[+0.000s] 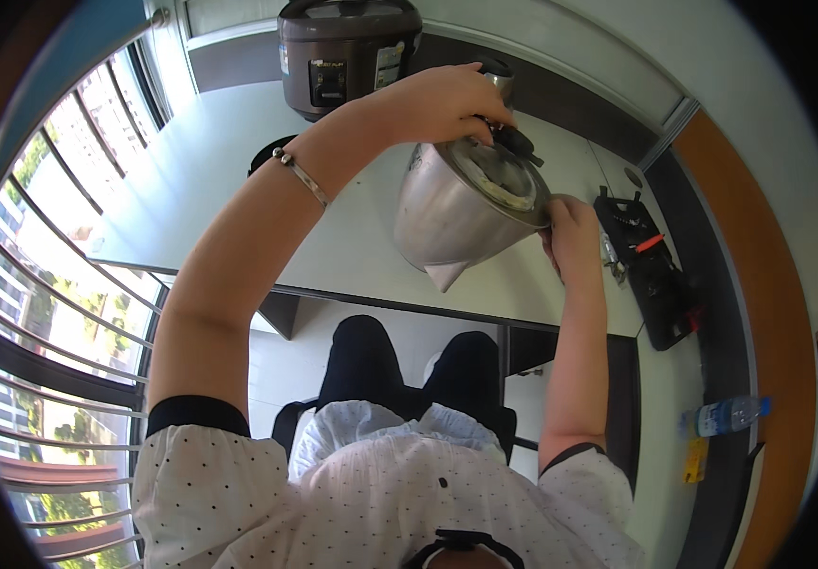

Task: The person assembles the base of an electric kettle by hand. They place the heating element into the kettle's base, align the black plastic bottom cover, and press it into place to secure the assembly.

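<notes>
A silver metal kettle [461,213] is tilted above the white table, its pointed spout toward me. One round end, with a grey rim and a darker middle, faces upward; I cannot tell whether it is the top or the underside. My left hand [461,104] reaches across and closes on the kettle's far edge, by a black part [520,144] that looks like its handle. At the right, my right hand [572,232] grips the rim, its fingers partly hidden behind it. Just beyond my left hand stands a round dark-and-silver object [497,74], partly covered.
A brown rice cooker [347,59] stands at the back of the white table [333,237]. To the right lies an open black tool case [651,275] with a red-handled tool [650,244]. A plastic bottle [726,416] and yellow packet [696,460] lie lower right. Barred windows line the left.
</notes>
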`<state>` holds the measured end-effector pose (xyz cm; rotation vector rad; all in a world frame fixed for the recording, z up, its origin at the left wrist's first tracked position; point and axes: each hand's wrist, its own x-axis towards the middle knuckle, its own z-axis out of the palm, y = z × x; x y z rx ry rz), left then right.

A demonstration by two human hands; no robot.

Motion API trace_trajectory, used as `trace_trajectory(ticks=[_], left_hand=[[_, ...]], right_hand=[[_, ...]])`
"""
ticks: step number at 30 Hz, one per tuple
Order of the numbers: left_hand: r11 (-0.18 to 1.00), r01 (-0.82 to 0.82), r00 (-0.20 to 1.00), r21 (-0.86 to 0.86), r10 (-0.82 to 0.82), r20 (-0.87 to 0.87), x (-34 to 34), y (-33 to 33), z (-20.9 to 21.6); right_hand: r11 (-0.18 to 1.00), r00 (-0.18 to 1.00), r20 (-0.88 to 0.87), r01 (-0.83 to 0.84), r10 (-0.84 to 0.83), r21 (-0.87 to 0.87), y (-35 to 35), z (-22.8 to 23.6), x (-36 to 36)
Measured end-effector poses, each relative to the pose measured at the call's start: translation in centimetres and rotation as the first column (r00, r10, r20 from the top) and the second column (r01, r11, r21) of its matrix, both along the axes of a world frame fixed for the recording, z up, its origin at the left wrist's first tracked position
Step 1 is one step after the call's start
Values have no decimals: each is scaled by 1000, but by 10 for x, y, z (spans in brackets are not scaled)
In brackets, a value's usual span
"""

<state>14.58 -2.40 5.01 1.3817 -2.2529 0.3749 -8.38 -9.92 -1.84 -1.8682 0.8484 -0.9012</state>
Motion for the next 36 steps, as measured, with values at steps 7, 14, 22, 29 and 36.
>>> trace_trajectory(ticks=[7, 14, 22, 29, 36], left_hand=[[999, 39, 995, -13, -40, -94, 3, 2, 8], [999, 0, 972, -46, -11, -234, 16, 10, 6], [996, -13, 987, -85, -1, -163, 5, 25, -2], [997, -21, 991, -72, 11, -136, 3, 34, -8], [960, -133, 875, -245, -2, -485, 17, 65, -23]], right_hand=[[997, 998, -8, -65, 66, 29, -9, -4, -4], [996, 1000, 24, -12, 10, 89, -6, -7, -4], [996, 993, 84, -81, 79, 22, -5, -14, -11], [994, 987, 115, -114, 113, -4, -8, -22, -15], [991, 983, 130, -127, 132, -46, -10, -24, -16]])
